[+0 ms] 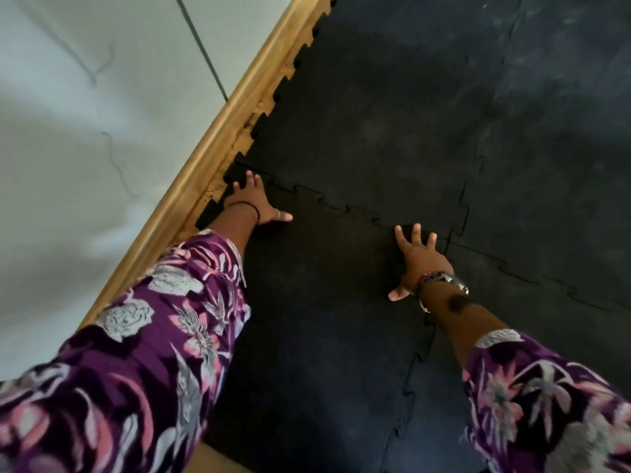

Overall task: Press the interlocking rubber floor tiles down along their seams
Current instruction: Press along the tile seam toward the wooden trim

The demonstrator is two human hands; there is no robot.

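Black interlocking rubber floor tiles cover the floor. The near tile [324,302] meets the far tile [375,131] along a jagged puzzle seam [334,208] running left to right. My left hand [254,199] lies flat with fingers spread on the near tile's far left corner, by the seam and the wall edge. Palm down with fingers apart, my right hand [418,259] rests at the near tile's far right corner, where the seams cross. Neither hand holds anything.
A wooden baseboard [211,141] runs diagonally along the tiles' toothed left edge, with a white wall [85,131] beyond it. More tiles [546,165] lie to the right. A second seam [415,377] runs toward me. Bare floor [218,460] shows at the bottom.
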